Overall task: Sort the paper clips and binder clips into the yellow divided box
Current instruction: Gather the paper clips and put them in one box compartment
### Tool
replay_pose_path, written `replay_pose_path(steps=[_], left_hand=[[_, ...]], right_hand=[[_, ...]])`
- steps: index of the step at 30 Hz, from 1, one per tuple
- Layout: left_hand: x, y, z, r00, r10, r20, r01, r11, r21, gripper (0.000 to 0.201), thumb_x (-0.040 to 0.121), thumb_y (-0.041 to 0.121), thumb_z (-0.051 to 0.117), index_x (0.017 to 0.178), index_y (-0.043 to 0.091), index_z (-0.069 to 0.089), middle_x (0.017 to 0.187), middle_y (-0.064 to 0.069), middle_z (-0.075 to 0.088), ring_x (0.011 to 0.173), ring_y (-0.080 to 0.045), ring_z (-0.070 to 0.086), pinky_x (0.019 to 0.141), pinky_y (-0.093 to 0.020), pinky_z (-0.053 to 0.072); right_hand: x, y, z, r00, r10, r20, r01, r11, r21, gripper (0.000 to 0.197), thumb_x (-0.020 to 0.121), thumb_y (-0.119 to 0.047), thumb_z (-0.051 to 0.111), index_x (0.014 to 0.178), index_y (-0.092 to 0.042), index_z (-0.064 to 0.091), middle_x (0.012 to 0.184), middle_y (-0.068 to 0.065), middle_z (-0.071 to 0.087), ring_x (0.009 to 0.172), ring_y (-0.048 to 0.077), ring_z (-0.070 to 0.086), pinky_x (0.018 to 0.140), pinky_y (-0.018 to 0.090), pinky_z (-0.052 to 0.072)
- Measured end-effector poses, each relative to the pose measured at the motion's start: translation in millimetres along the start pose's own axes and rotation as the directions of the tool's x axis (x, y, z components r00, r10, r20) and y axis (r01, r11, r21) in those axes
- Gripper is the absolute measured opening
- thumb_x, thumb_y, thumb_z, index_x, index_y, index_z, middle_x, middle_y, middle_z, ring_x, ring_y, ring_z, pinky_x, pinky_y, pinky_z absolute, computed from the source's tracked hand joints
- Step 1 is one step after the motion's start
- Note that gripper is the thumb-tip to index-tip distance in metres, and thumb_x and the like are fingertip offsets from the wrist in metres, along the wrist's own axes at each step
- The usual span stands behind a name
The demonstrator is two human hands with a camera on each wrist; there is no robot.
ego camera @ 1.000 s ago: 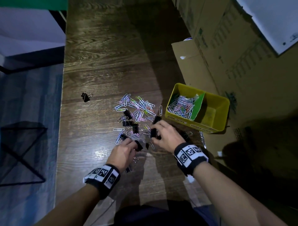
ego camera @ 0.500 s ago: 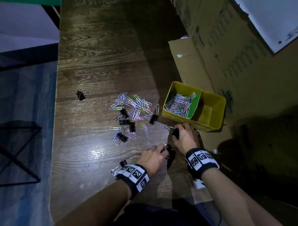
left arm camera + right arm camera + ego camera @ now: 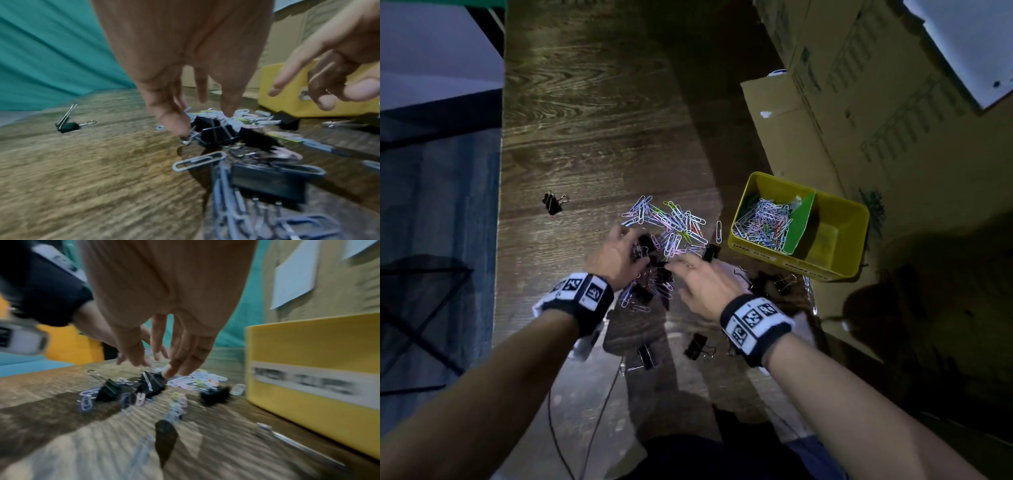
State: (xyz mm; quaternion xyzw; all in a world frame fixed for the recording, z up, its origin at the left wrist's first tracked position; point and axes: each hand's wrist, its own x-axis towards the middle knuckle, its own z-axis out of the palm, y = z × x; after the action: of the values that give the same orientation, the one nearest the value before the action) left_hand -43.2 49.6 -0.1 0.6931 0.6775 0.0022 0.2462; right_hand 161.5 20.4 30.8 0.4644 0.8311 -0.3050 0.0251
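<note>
Left hand [image 3: 616,255] sits over the near-left part of the clip pile, fingers pointing down; thumb [image 3: 174,125] touches the wire handle of a black binder clip [image 3: 216,134], other fingertips land just behind it. Whether it actually pinches the clip, cannot tell. Right hand [image 3: 700,286] is beside it over the pile's near edge, fingers spread and mostly straight, released, holding nothing; one fingertip [image 3: 167,374] touches the top of another black binder clip [image 3: 151,387]. Wrist views are blurred.

Under and beyond the hands: loose pile of coloured paper clips [image 3: 671,222] mixed with black binder clips on the wooden desk [image 3: 592,120]. One binder clip [image 3: 710,253] lies at the pile's right edge, near the box. Two more binder clips [image 3: 697,346] lie nearer the body, between the forearms. A few [image 3: 774,282] sit in shadow to the right of the right hand, just in front of the box. A lone binder clip [image 3: 552,202] lies well apart on the left of the desk.

Yellow divided box [image 3: 849,250] stands at the desk's right edge, right of the pile. Green divider [image 3: 799,222] splits it: left compartment holds a heap of paper clips [image 3: 763,222]; right compartment's contents unclear. Cardboard boxes [image 3: 859,102] stand behind and to the right.
</note>
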Motion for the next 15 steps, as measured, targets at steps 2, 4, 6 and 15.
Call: replay_pose_path(steps=[2,4,6,15], left_hand=[[8.4,-5.1,3.6,0.996,0.036,0.081,-0.039,0.999,0.032,0.042,0.082,0.028,0.065,0.122,0.024,0.053,0.119,-0.009,0.052,0.102,-0.029,0.057,0.083,-0.046,0.051],[11.6,-5.6,7.3,0.992,0.086,0.093,-0.089,0.995,0.037,0.027,0.082,0.022,0.063,0.109,0.019,0.062,0.111,-0.008,0.064,0.097,-0.029,0.060,0.082,-0.042,0.050],[10.6,-5.8,8.7,0.994,0.094,0.055,-0.093,0.995,-0.018,0.018,0.081,0.019,0.065,0.099,0.018,0.066,0.099,-0.008,0.069,0.091,-0.029,0.063,0.080,-0.040,0.051],[10.6,-24.5,-17.8,0.983,0.185,-0.001,-0.184,0.972,-0.145,0.013,0.076,0.013,0.073,0.088,0.007,0.070,0.123,-0.010,0.051,0.102,-0.022,0.053,0.087,-0.026,0.038]], right_hand=[[16.7,-12.1,2.8,0.999,-0.001,0.054,0.002,1.000,-0.019,0.056,0.089,-0.004,0.053,0.141,-0.019,0.037,0.145,0.007,0.038,0.106,0.028,0.060,0.086,0.039,0.053],[28.8,-18.1,5.6,0.997,0.013,0.080,-0.008,0.998,-0.064,0.054,0.090,-0.008,0.054,0.140,-0.018,0.038,0.142,0.008,0.041,0.109,0.032,0.058,0.088,0.046,0.051],[36.3,-19.3,8.9,0.998,0.019,0.066,-0.013,0.997,-0.077,0.047,0.090,-0.007,0.053,0.135,-0.016,0.042,0.134,0.010,0.048,0.106,0.033,0.060,0.086,0.046,0.051],[36.1,-3.9,15.8,0.993,0.120,0.009,-0.120,0.992,0.047,0.013,0.092,-0.006,0.056,0.105,-0.007,0.060,0.103,0.005,0.057,0.086,0.020,0.061,0.077,0.032,0.053]])
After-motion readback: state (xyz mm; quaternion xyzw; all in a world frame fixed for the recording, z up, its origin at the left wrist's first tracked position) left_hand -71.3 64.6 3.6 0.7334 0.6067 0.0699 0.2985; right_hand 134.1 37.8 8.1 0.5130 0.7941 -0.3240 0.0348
